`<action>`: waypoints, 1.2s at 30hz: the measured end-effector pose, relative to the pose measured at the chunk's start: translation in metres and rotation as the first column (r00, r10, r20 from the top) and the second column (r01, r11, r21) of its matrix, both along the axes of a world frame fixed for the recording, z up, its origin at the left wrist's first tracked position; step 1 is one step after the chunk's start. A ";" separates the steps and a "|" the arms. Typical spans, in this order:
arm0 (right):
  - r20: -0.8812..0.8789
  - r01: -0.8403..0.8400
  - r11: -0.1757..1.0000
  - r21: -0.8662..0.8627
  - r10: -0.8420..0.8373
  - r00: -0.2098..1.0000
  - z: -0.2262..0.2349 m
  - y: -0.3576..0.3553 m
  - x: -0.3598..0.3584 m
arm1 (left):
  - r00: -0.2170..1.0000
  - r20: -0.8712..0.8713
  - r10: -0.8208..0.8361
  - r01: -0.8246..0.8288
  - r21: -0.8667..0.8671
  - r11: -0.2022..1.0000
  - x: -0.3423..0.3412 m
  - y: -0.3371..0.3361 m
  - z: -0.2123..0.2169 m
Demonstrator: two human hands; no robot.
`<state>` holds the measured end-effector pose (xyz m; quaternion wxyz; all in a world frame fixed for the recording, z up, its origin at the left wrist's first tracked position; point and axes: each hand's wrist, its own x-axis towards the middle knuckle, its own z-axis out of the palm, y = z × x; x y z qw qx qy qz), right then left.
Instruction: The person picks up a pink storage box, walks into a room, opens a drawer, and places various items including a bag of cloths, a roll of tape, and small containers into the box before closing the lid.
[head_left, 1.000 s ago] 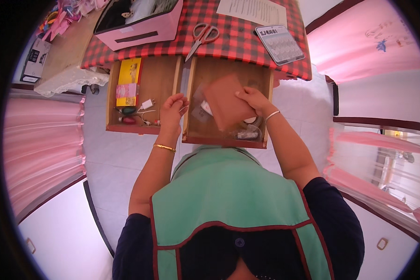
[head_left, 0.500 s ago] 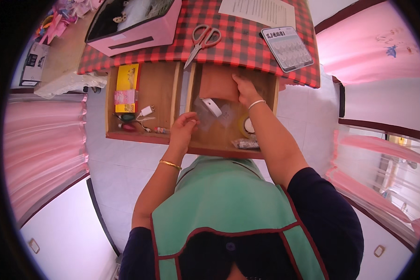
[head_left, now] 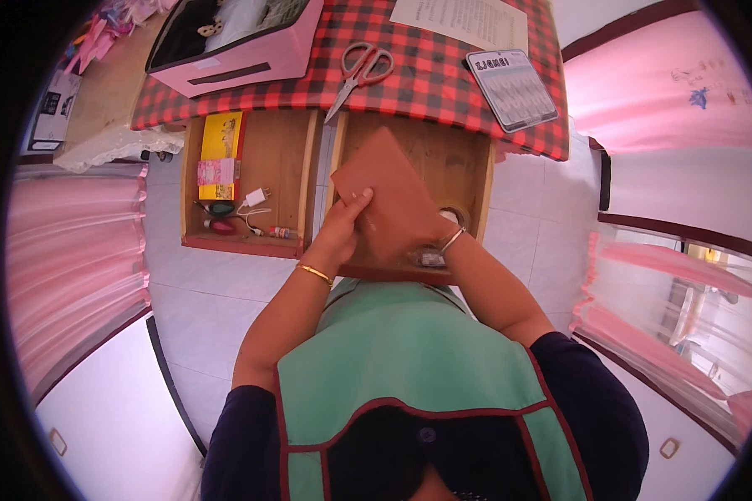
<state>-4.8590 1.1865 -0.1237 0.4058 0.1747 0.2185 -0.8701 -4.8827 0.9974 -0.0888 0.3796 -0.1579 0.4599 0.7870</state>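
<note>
Brown envelope is gripped by the left hand above the right drawer — right hand hidden beneath, grip unclear; lifted out, seemingly, but nowhere set down.

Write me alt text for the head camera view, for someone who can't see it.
Seen from above, a person's left hand and right hand hold a flat brown envelope over an open wooden drawer. A second open drawer to the left holds small items, and scissors lie on the red checked tablecloth above.
</note>
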 end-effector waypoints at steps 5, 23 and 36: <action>-0.123 0.246 0.936 0.251 -0.221 0.968 0.039 0.021 0.015 | 0.998 -0.015 0.067 -0.067 -0.043 0.997 -0.005 -0.003 0.003; -0.259 0.424 0.762 0.490 -0.337 0.905 -0.010 0.028 -0.059 | 0.994 0.104 -0.030 0.050 -0.197 0.979 0.016 -0.017 -0.011; -0.362 0.479 0.553 0.682 -0.313 0.878 -0.079 0.007 -0.087 | 0.992 0.129 -0.001 0.036 -0.273 0.961 0.027 -0.028 -0.022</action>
